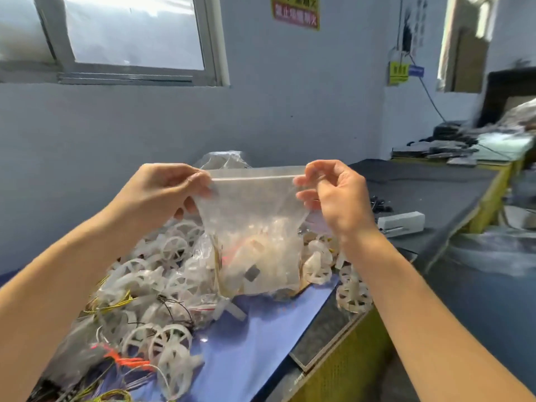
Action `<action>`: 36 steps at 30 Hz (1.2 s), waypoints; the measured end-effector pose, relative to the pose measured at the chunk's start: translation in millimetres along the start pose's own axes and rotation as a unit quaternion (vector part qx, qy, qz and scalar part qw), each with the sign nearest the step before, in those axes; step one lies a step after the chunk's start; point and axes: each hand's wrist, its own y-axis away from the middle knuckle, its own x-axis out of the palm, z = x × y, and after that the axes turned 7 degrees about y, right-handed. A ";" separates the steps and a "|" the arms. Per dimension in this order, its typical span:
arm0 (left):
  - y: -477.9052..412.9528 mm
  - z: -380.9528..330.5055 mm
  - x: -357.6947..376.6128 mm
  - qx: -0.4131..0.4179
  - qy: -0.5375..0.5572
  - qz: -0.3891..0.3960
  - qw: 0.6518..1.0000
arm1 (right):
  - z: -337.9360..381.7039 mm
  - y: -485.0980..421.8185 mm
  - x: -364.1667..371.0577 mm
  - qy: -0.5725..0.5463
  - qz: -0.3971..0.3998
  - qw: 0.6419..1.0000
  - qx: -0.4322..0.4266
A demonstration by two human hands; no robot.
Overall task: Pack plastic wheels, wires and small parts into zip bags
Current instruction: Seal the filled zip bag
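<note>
One wide-angle camera is sitting on the person's head, looking forward and slightly down. It is hovering close behind the left hand (162, 192) and right hand (339, 198), facing across the tabletop (261, 329) toward the wall (290, 111) and window (130, 30).

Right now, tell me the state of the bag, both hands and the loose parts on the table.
Clear plastic zip bag: held up, parts in its bottom, seal unclear.
Left hand: pinches bag's top left corner.
Right hand: pinches bag's top right corner.
White spoked plastic wheels: loose, heaped on the blue table.
</note>
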 end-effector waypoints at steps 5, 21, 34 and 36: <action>-104.4 29.9 68.6 -0.055 -0.001 0.020 0.998 | -41.2 -102.5 -13.0 0.099 0.004 0.993 0.071; -136.8 144.4 159.4 -0.131 -0.059 0.068 0.987 | -141.5 -108.7 75.6 0.411 0.133 0.901 0.028; 69.6 147.6 -130.7 -0.184 -0.127 -0.013 0.975 | -22.4 105.6 299.0 0.254 0.294 0.911 -0.141; 122.1 158.9 -180.6 -0.230 -0.098 -0.073 0.965 | -8.3 155.3 336.7 0.204 0.336 0.908 -0.142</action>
